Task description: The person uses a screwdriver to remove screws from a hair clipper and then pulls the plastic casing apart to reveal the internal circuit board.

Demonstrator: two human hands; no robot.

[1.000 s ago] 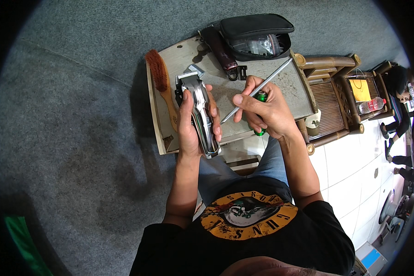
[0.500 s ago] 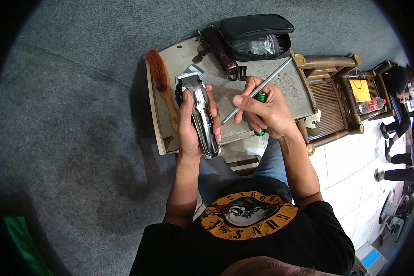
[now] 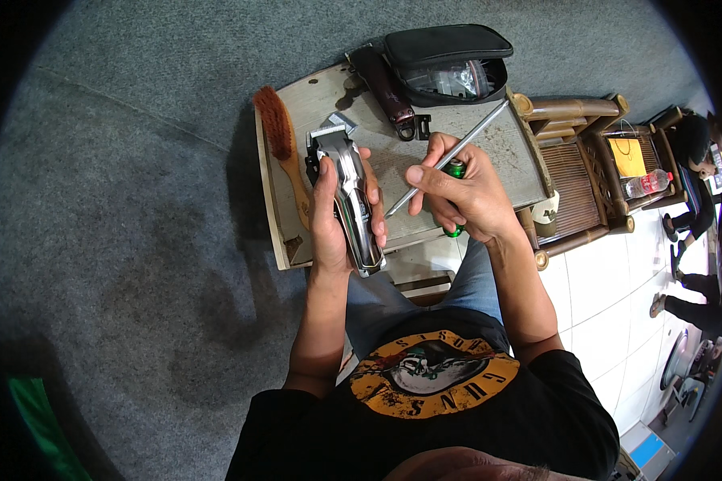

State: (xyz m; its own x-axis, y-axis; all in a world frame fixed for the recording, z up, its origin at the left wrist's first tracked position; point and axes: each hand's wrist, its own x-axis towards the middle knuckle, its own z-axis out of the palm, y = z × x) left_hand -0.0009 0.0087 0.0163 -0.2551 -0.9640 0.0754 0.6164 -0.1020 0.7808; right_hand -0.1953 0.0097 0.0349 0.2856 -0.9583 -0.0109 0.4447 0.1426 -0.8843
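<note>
My left hand (image 3: 334, 215) grips a silver hair clipper (image 3: 350, 192) upright over a small worn table (image 3: 489, 160), blade end pointing away from me. My right hand (image 3: 461, 192) holds a green-handled screwdriver (image 3: 455, 170); its long metal shaft (image 3: 473, 132) points up and right, away from the clipper. The two hands are close together, a few centimetres apart.
A brown-bristled wooden brush (image 3: 279, 136) lies at the table's left edge. A dark maroon clipper (image 3: 387, 84) and an open black zip case (image 3: 449, 60) sit at the far side. A bamboo bench (image 3: 586, 160) stands to the right, with a plastic bottle (image 3: 643, 184). Another person (image 3: 698, 152) is at far right.
</note>
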